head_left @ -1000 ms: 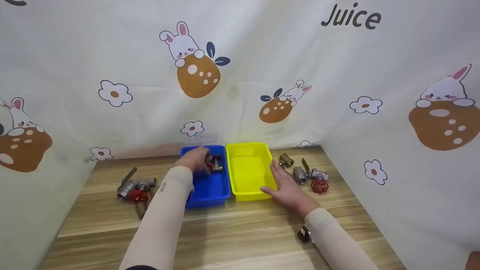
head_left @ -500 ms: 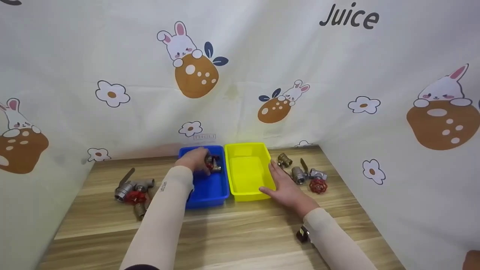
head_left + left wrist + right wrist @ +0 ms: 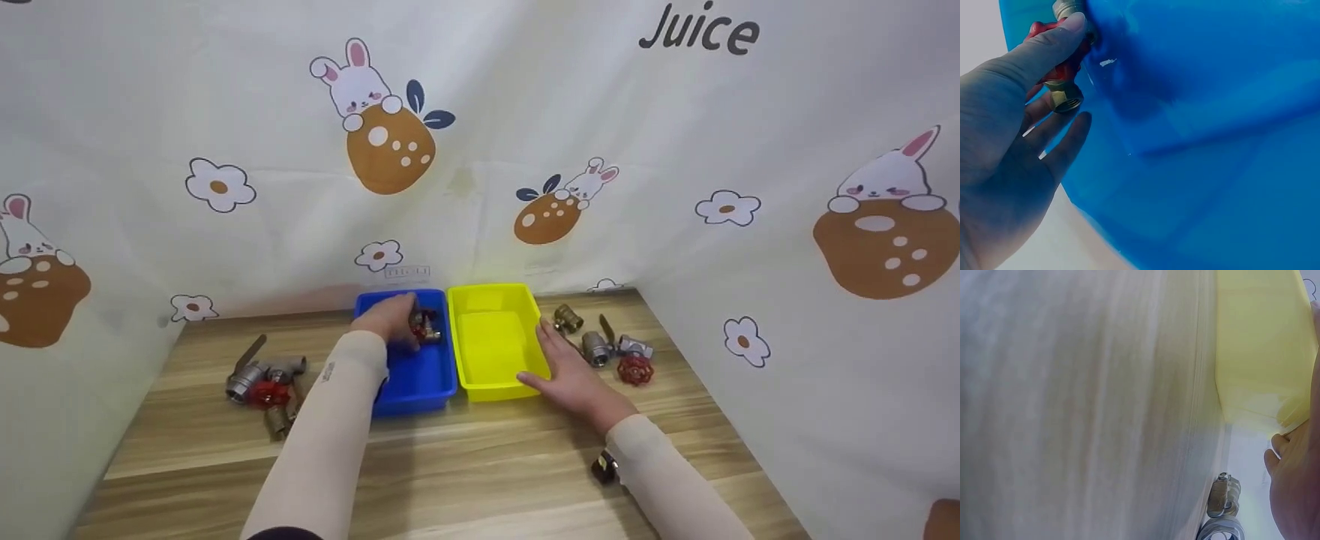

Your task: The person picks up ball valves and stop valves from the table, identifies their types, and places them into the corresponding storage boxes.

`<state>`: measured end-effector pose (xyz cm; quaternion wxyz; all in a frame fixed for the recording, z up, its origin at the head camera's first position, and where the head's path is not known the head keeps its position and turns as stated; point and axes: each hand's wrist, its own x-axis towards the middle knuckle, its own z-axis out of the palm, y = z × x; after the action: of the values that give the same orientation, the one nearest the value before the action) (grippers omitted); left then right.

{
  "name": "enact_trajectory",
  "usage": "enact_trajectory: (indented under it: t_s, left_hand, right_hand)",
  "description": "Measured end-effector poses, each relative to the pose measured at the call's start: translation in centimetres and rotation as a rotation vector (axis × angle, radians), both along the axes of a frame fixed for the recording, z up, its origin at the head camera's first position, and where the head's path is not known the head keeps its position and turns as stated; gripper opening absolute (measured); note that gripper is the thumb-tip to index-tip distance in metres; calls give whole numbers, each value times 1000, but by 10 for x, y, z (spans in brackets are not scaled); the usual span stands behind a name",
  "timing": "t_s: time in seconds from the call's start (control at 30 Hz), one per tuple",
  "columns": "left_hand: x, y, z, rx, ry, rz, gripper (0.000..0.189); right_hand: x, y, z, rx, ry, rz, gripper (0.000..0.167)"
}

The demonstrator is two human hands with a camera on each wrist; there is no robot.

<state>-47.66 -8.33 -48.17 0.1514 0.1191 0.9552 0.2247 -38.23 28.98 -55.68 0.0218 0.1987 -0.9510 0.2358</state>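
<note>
"Rabbit-print cloth (image 3: 465,90) hangs behind a wooden table (image 3: 487,465). What of the grip, from the head?"

"One left hand (image 3: 385,319) reaches inside the blue bin (image 3: 416,390), at a red-and-brass valve (image 3: 429,337); its back hides most fingers. The right hand (image 3: 576,381) lies along the yellow bin (image 3: 499,391), fingers straight, thumb spread apart."

"Anything around?"

"Loose valves: a left group (image 3: 268,394), partly behind the left sleeve (image 3: 319,442), and a right group (image 3: 598,349) beyond the yellow bin."

"Left wrist?"

"Thumb over the valve, fingers behind it: pinched, in the blue bin."

"Right wrist?"

"Fingers against the yellow bin's wall; metal valves sit near the hand."
</note>
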Motion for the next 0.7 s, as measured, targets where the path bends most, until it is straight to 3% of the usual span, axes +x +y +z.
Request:
enact_trajectory:
  t_s: [0.4, 0.7]
  left_hand:
    - [-9, -2, -7, -51, -21, -8, 69]
    - [-8, -3, -6, -44, -54, -1, 64]
  right_hand:
    - [-3, 0, -2, 3, 20, 17, 109]
    - [-3, 1, -3, 0, 22, 20, 109]
